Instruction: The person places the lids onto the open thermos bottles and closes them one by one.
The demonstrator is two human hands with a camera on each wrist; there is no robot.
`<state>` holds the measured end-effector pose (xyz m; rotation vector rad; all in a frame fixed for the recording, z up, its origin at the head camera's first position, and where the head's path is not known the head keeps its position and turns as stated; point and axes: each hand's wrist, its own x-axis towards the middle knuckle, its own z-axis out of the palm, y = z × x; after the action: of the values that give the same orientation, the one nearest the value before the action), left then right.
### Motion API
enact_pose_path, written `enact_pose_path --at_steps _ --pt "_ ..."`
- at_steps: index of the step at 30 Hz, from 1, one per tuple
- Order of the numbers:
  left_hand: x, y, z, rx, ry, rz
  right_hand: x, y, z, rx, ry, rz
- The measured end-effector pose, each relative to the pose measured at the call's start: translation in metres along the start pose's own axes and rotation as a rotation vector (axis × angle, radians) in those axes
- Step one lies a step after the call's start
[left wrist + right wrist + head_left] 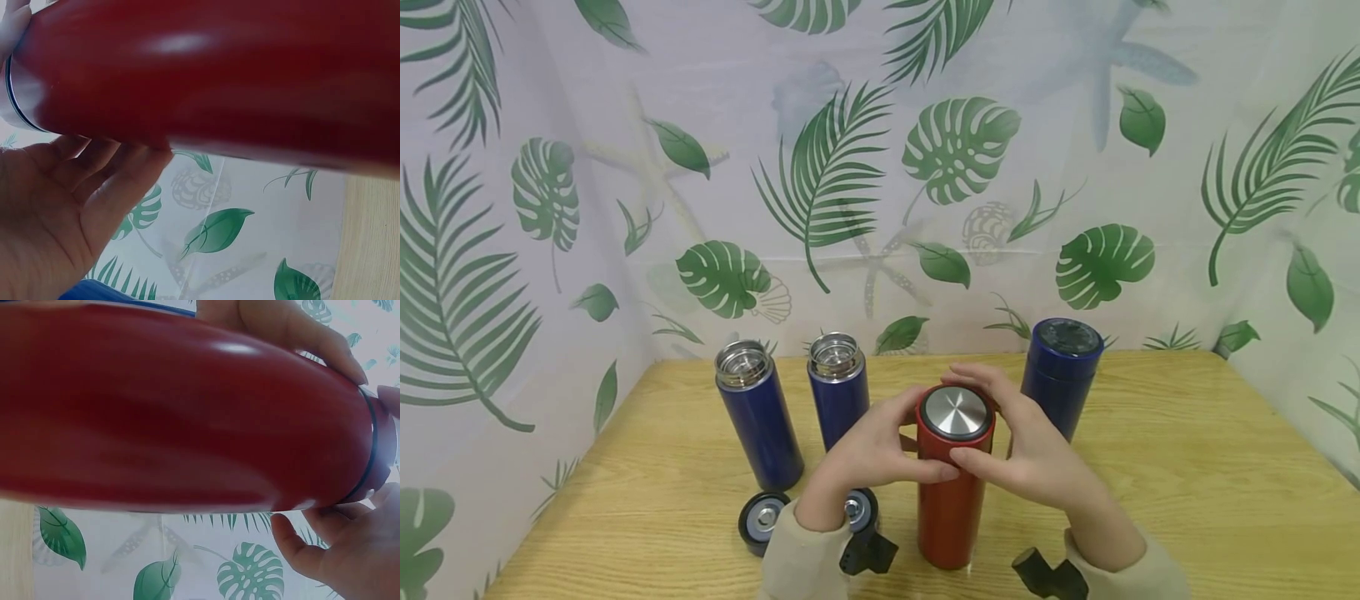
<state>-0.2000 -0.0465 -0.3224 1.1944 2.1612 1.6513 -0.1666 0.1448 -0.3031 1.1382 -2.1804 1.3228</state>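
Note:
A red thermos flask (pixel 951 512) stands upright on the table, its lid (pixel 957 412) on, with a brushed silver top and black rim. My left hand (pixel 880 446) grips the flask's upper body from the left; its fingers also show beneath the red body in the left wrist view. From the right, my right hand (pixel 1026 442) holds the flask around its lid, thumb at the front and fingers behind. The right wrist view shows the dark seam (pixel 372 444) between lid and body. Some fingertips are hidden behind the flask.
Two lidless blue flasks (pixel 763 433) (pixel 837 400) with bare steel necks stand on the left. Two black-rimmed lids (pixel 763 518) (pixel 859 508) lie in front of them, undersides up. A blue flask with a dark top (pixel 1063 375) stands behind my right hand. A leaf-print curtain (pixel 865 208) borders the wooden table (pixel 1210 475).

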Motion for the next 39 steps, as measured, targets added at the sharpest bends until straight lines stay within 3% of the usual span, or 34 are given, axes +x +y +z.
enact_pose_path --at_steps 4,12,15,21,24,28,34,39 --pt "0.0 0.001 0.0 -0.005 -0.002 -0.003 0.0 -0.001 0.001 -0.019 0.008 0.022" --pt "-0.001 0.001 0.0 0.005 -0.009 0.014 0.001 -0.007 0.01 -0.203 0.106 0.204" --pt "-0.001 0.001 0.0 0.006 -0.01 0.022 0.0 -0.006 0.01 -0.203 0.094 0.194" --pt "-0.001 0.003 0.0 -0.001 0.009 -0.02 0.0 -0.001 0.003 -0.085 -0.005 0.04" --pt "-0.001 0.004 0.0 0.004 0.012 -0.024 0.0 -0.002 0.001 -0.046 -0.024 0.007" --pt "-0.001 0.003 0.0 0.008 0.009 -0.021 0.0 -0.005 0.003 -0.065 -0.004 0.061" --pt "-0.001 0.002 -0.001 0.011 -0.001 0.012 0.001 -0.008 0.012 -0.189 0.09 0.199" --pt "-0.001 0.002 0.0 0.015 0.001 0.005 0.0 -0.005 0.009 -0.195 0.073 0.162"
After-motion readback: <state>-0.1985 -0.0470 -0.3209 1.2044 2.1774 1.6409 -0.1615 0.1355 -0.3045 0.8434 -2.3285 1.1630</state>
